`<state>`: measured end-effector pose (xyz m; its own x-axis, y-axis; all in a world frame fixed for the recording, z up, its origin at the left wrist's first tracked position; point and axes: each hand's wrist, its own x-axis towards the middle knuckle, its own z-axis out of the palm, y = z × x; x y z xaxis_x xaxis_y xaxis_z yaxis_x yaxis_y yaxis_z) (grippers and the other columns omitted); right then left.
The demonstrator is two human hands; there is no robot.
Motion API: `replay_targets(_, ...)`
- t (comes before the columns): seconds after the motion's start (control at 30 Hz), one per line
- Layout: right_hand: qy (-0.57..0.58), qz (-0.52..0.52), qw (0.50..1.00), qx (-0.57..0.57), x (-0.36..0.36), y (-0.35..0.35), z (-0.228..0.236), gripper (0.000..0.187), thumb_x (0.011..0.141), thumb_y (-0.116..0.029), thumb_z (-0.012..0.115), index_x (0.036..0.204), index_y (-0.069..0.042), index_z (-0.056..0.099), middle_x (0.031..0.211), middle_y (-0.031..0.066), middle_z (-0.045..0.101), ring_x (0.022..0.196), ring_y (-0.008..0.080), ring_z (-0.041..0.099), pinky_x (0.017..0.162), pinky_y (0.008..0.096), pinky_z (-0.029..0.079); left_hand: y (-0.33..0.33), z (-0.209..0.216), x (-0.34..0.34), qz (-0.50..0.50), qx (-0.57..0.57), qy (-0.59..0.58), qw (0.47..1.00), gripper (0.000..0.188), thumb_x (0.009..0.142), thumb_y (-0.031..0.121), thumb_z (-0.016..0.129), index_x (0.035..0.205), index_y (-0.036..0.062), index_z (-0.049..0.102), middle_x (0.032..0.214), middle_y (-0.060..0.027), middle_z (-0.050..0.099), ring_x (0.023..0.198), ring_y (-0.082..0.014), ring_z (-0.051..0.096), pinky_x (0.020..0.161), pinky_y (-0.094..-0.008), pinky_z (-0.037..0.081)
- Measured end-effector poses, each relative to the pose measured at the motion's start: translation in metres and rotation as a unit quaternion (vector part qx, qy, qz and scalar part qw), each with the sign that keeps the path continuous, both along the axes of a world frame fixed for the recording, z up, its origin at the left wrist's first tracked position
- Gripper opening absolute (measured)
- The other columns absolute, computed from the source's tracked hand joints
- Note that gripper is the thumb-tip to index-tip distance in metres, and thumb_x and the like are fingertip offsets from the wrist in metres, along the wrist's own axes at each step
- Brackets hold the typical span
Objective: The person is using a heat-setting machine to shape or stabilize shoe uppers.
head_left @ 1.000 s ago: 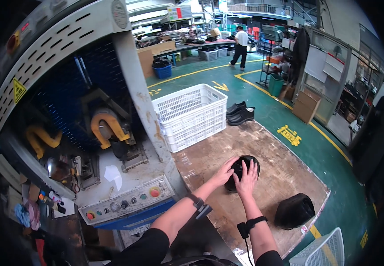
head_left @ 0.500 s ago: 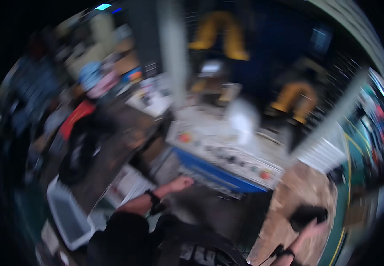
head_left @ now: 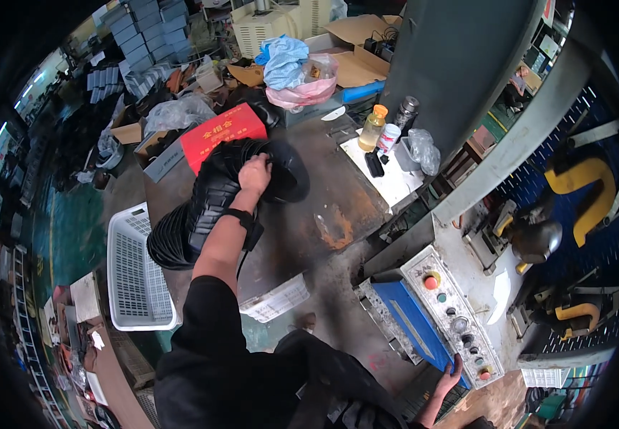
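My left hand (head_left: pixel 254 174) reaches over the dark worktable, its fingers curled on the rim of a black, dish-like curved piece (head_left: pixel 289 175). That piece lies at the far end of a long row of nested black curved pieces (head_left: pixel 213 193); their exact kind I cannot make out. At the lower right, my right hand (head_left: pixel 449 379) is beside the near corner of the control panel (head_left: pixel 456 322), fingers apart and holding nothing I can see. Whether those fingertips touch the blue panel front (head_left: pixel 413 322) is unclear.
A red box (head_left: pixel 223 134) sits behind the black row, and a white plastic basket (head_left: pixel 138 268) stands left of the table. Bottles (head_left: pixel 372 129) rest on a white sheet at the table's right corner. Right, a machine holds a rounded metal form (head_left: pixel 537 239) and yellow curved parts (head_left: pixel 585 196).
The view has swung left from the machine to the worktable. My left hand has gone to the black row. My right hand, earlier by a black piece over brown cardboard, is now at the panel corner.
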<state>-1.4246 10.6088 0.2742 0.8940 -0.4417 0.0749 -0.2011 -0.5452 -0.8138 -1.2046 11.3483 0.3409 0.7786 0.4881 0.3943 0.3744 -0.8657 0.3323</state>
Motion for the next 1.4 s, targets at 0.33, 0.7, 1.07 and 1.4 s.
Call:
replay_targets(0.33,0.086,0.05,0.987,0.126,0.04,0.056,0.032,0.026,0.087,0.0,0.053,0.112,0.004,0.057,0.107,0.0101,0.062,0.101,0.0173,0.056,0.093,0.0291,0.04,0.074,-0.028,0.036,0.071,0.163,0.225,0.958,0.02,0.081,0.022,0.059,0.097,0.0113,0.058,0.088,-0.0082,0.066,0.084,-0.0276,0.065,0.07,-0.0375,0.052)
replay_targets(0.7,0.056,0.213,0.966,0.133,0.103,0.201,0.138,0.021,0.089,-0.003,0.054,0.108,0.002,0.059,0.102,0.0058,0.063,0.094,0.0111,0.056,0.086,0.0244,0.043,-0.061,0.119,0.013,-0.188,-0.296,0.142,0.926,0.018,0.071,0.017,0.063,0.067,-0.0001,0.056,0.059,-0.0122,0.06,0.052,-0.0201,0.062,0.052,-0.0327,0.049)
replay_targets(1.07,0.022,0.494,0.85,-0.181,0.111,0.251,0.222,0.034,0.076,-0.022,0.068,0.106,-0.006,0.061,0.088,0.0144,0.065,0.081,0.0312,0.062,0.07,0.0371,0.049,-0.278,0.108,-0.067,-0.436,-0.526,0.187,0.706,0.011,0.085,0.009,0.058,0.077,0.0029,0.055,0.058,0.0002,0.056,0.052,-0.0083,0.056,0.048,-0.0206,0.042)
replay_targets(1.4,0.091,0.465,0.876,0.091,0.092,0.067,0.24,0.021,0.081,-0.016,0.07,0.093,0.0,0.063,0.074,0.0048,0.058,0.076,0.0035,0.049,0.07,0.0241,0.045,-0.397,0.146,-0.036,-0.618,-0.508,0.42,0.429,0.025,0.084,0.001,0.061,0.109,-0.0002,0.059,0.103,0.0034,0.061,0.093,-0.0041,0.054,0.084,-0.022,0.043)
